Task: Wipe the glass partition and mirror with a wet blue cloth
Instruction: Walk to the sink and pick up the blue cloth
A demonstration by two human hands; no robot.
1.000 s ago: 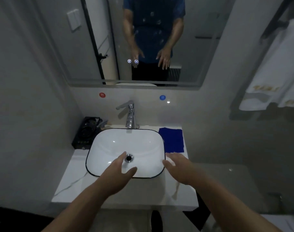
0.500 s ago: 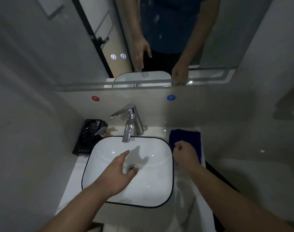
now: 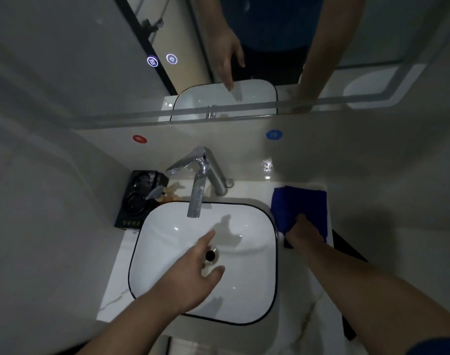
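Observation:
A blue cloth (image 3: 299,204) lies folded on the white counter to the right of the basin. My right hand (image 3: 304,231) rests on its near edge with the fingers curled into the fabric, which bunches up there. My left hand (image 3: 193,272) hovers over the white basin (image 3: 244,290) with fingers apart and holds nothing. The mirror (image 3: 270,47) hangs on the wall above the basin and shows my arms and both hands. Two lit touch icons (image 3: 162,60) glow on its left part.
A chrome tap (image 3: 200,183) reaches over the basin's far edge. A black tray of toiletries (image 3: 139,198) sits to the left against the grey wall. Red (image 3: 139,138) and blue (image 3: 274,134) round stickers mark the backsplash. The counter's right edge drops off past the cloth.
The view has moved closer and lower over the basin. My right hand has gone from the counter's front onto the blue cloth and curled into it. My left hand stays over the basin.

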